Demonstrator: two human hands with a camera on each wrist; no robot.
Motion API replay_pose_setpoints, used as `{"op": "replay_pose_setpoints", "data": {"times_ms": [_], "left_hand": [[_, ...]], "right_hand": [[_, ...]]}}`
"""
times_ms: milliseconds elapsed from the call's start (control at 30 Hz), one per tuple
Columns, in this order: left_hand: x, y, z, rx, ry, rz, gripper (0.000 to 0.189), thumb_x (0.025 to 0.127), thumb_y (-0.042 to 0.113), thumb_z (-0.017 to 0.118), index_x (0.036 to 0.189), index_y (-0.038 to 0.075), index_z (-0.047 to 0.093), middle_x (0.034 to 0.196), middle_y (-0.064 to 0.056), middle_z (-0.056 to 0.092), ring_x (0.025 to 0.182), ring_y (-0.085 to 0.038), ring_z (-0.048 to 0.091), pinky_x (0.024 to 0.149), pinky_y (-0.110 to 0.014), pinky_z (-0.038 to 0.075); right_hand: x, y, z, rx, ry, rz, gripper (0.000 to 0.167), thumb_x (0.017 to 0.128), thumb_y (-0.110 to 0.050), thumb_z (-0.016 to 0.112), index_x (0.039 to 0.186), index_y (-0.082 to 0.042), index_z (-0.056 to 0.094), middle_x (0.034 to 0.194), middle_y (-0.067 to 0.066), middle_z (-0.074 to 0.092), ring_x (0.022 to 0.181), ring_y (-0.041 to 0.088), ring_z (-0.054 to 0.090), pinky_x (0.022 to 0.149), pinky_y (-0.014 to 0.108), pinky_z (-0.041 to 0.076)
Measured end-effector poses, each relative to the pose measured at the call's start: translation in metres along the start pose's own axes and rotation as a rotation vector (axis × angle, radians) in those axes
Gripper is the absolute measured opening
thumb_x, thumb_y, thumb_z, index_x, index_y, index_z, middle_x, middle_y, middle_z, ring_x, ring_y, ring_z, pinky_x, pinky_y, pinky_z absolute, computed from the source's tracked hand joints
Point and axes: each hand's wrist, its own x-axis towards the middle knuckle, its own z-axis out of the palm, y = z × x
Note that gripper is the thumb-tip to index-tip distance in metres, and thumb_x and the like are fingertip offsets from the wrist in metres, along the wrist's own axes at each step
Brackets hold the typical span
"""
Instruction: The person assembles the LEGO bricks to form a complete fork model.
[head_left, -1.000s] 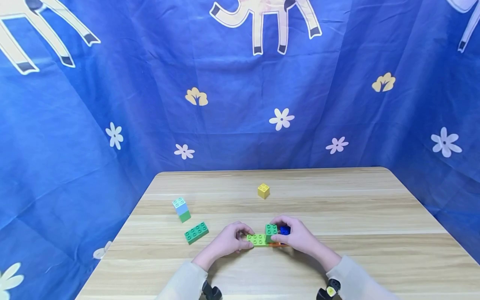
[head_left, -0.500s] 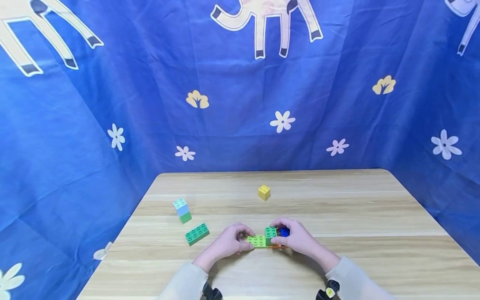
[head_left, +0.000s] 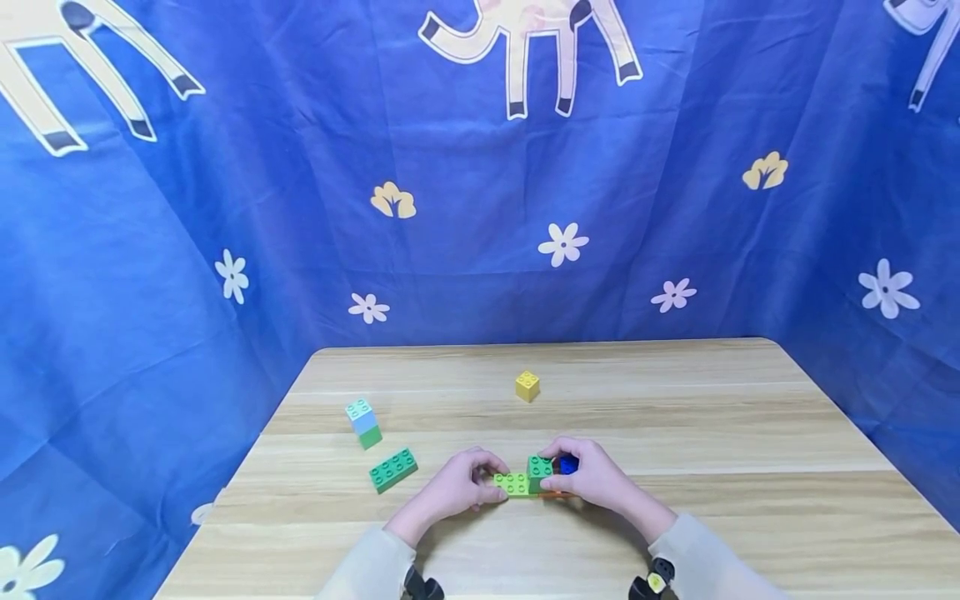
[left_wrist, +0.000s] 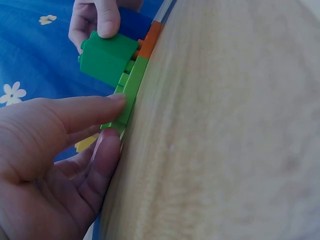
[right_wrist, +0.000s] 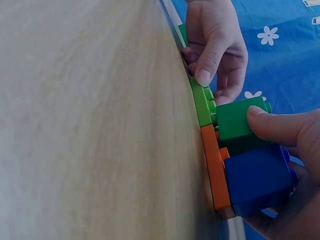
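My left hand [head_left: 467,481] pinches the outer end of a flat lime-green toy brick [head_left: 512,484] lying on the table. An equally flat orange brick [right_wrist: 216,167] lies end to end with it, mostly covered by my right hand in the head view. My right hand [head_left: 590,477] grips a taller green brick [right_wrist: 241,118] between thumb and fingers. This brick sits over the studs near the join of the lime and orange pieces, slightly tilted in the left wrist view [left_wrist: 110,59]. A dark blue brick [right_wrist: 260,181] stands on the orange one, beside the green brick and under my right fingers.
A long green brick [head_left: 393,471] lies to the left of my left hand. Behind it stands a stack [head_left: 364,423] in pale blue, blue and green. One small yellow brick [head_left: 527,386] sits farther back. Blue patterned cloth [head_left: 480,275] surrounds the wooden table [head_left: 675,400].
The green brick in my right hand has shifted slightly left and down over the lime brick. My left hand keeps its pinch in the same place. The head view has tilted slightly.
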Motion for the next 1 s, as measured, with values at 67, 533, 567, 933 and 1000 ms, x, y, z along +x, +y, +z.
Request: {"op": "replay_pose_setpoints", "data": {"times_ms": [67, 533, 567, 933, 1000], "left_hand": [[-0.0002, -0.0003, 0.0002, 0.002, 0.002, 0.000, 0.031, 0.074, 0.012, 0.077, 0.102, 0.008, 0.065, 0.094, -0.007, 0.051, 0.065, -0.014, 0.051, 0.047, -0.025, 0.052], [0.0002, 0.0000, 0.0006, 0.025, 0.010, 0.012, 0.032, 0.073, 0.012, 0.077, 0.103, 0.008, 0.065, 0.092, -0.005, 0.051, 0.068, -0.015, 0.050, 0.047, -0.027, 0.053], [0.0003, 0.0001, 0.0002, 0.026, 0.009, 0.012, 0.032, 0.073, 0.012, 0.077, 0.102, 0.008, 0.065, 0.092, -0.005, 0.051, 0.068, -0.015, 0.050, 0.047, -0.027, 0.053], [0.0025, 0.0006, -0.0021, 0.010, -0.002, 0.006, 0.032, 0.074, 0.014, 0.077, 0.103, 0.008, 0.065, 0.095, -0.005, 0.052, 0.063, -0.014, 0.052, 0.046, -0.025, 0.052], [0.0028, 0.0001, -0.0024, 0.005, -0.005, 0.005, 0.032, 0.074, 0.013, 0.077, 0.103, 0.009, 0.065, 0.095, -0.006, 0.052, 0.063, -0.014, 0.052, 0.046, -0.025, 0.051]], "right_hand": [[-0.0001, 0.0004, 0.0003, -0.006, 0.001, 0.001, 0.030, 0.073, -0.020, 0.079, 0.101, -0.015, 0.068, 0.101, -0.003, 0.064, 0.093, 0.017, 0.055, 0.083, 0.033, 0.046], [0.0041, -0.0014, 0.0029, -0.025, -0.003, 0.016, 0.033, 0.068, -0.017, 0.082, 0.099, -0.013, 0.070, 0.084, -0.006, 0.060, 0.080, 0.017, 0.053, 0.069, 0.026, 0.045], [0.0041, -0.0016, 0.0030, -0.023, -0.002, 0.021, 0.033, 0.068, -0.017, 0.082, 0.099, -0.014, 0.070, 0.084, -0.006, 0.060, 0.080, 0.016, 0.053, 0.069, 0.026, 0.045], [0.0038, 0.0026, -0.0007, -0.053, -0.019, 0.016, 0.038, 0.070, -0.023, 0.081, 0.105, -0.015, 0.068, 0.093, -0.005, 0.061, 0.086, 0.016, 0.053, 0.076, 0.030, 0.044], [0.0027, 0.0036, -0.0012, -0.054, -0.020, 0.013, 0.039, 0.072, -0.025, 0.080, 0.107, -0.015, 0.068, 0.097, -0.004, 0.062, 0.089, 0.017, 0.054, 0.080, 0.033, 0.044]]}}
